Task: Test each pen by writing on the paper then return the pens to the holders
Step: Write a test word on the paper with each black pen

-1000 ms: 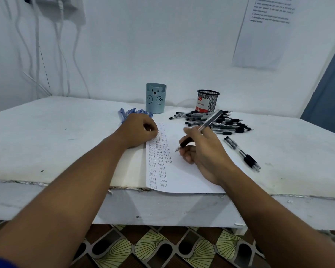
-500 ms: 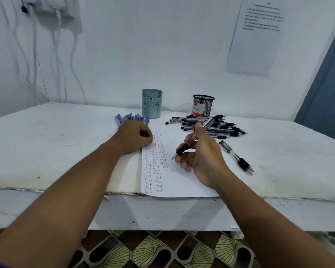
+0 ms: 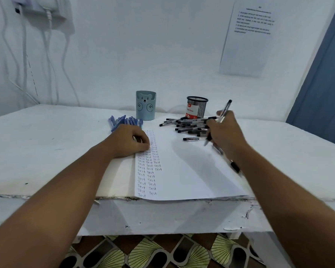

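Note:
A white paper (image 3: pixel 184 171) lies on the table, its left side filled with columns of the word "Test". My left hand (image 3: pixel 132 141) rests as a loose fist on the paper's upper left corner. My right hand (image 3: pixel 223 130) is raised over the right side of the paper and grips a clear black-tipped pen (image 3: pixel 225 111), its cap end pointing up. Just beyond it lies a pile of black pens (image 3: pixel 188 125). A pale blue bear holder (image 3: pixel 145 105) and a black mesh holder (image 3: pixel 197 107) stand at the back. Blue pens (image 3: pixel 122 121) lie left of the bear holder.
Another black pen (image 3: pixel 234 167) lies near the paper's right edge, partly hidden by my right forearm. The white table (image 3: pixel 46 144) has a chipped front edge. Cables (image 3: pixel 48 60) hang on the left wall; a printed sheet (image 3: pixel 248 35) is on the right wall.
My right hand has lifted off the paper and moved up and right toward the black pen pile, with the pen swung upright. A third "Test" column reaches further down. My left hand stays put.

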Tool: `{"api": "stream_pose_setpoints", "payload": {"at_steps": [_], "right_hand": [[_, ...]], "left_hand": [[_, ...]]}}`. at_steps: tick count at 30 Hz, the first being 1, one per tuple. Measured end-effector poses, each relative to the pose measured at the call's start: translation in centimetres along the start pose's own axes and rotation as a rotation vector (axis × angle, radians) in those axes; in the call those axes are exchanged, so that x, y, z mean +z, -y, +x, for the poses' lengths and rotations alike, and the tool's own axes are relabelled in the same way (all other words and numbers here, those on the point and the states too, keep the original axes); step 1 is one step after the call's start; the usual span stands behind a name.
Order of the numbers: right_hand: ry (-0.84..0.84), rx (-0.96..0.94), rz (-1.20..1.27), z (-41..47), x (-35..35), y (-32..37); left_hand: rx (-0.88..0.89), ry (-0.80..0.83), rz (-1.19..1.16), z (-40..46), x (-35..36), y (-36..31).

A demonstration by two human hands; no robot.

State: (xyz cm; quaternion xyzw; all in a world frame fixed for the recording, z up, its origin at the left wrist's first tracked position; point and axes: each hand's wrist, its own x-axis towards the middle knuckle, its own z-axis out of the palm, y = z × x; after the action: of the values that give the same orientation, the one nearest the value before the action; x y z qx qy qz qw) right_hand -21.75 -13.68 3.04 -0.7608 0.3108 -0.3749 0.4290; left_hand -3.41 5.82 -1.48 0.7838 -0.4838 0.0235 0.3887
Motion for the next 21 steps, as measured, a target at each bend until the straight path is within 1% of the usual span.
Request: {"api": "stream_pose_setpoints", "payload": {"at_steps": [3, 5, 8, 10, 12, 16, 21], "right_hand": [[0.118, -0.003, -0.382, 2.0, -3.5, -0.5], [0.241, 0.031, -0.605, 2.5, -5.4, -0.7], [0.445, 0.131, -0.815, 2.5, -7.1, -0.9], [0.539, 0.179, -0.922, 2.4, -7.5, -1.1], [0.566, 0.187, -0.989, 2.2, -7.4, -1.2], [0.553, 0.224, -0.978, 1.8, -6.7, -1.0], [0.48, 0.048, -1.055, 1.2, -5.5, -0.8]], "left_hand": [[-0.011, -0.003, -0.02, 0.0, 0.0, -0.1], [-0.017, -0.006, -0.027, -0.1, 0.0, -0.1], [-0.02, -0.005, -0.026, -0.1, 0.0, -0.3], [-0.025, -0.007, -0.028, -0.1, 0.0, -0.3], [-0.031, -0.006, -0.031, -0.1, 0.0, -0.4], [-0.04, 0.0, -0.039, -0.2, -0.1, -0.5], [-0.044, 0.004, -0.029, -0.3, -0.2, -0.6]]}}
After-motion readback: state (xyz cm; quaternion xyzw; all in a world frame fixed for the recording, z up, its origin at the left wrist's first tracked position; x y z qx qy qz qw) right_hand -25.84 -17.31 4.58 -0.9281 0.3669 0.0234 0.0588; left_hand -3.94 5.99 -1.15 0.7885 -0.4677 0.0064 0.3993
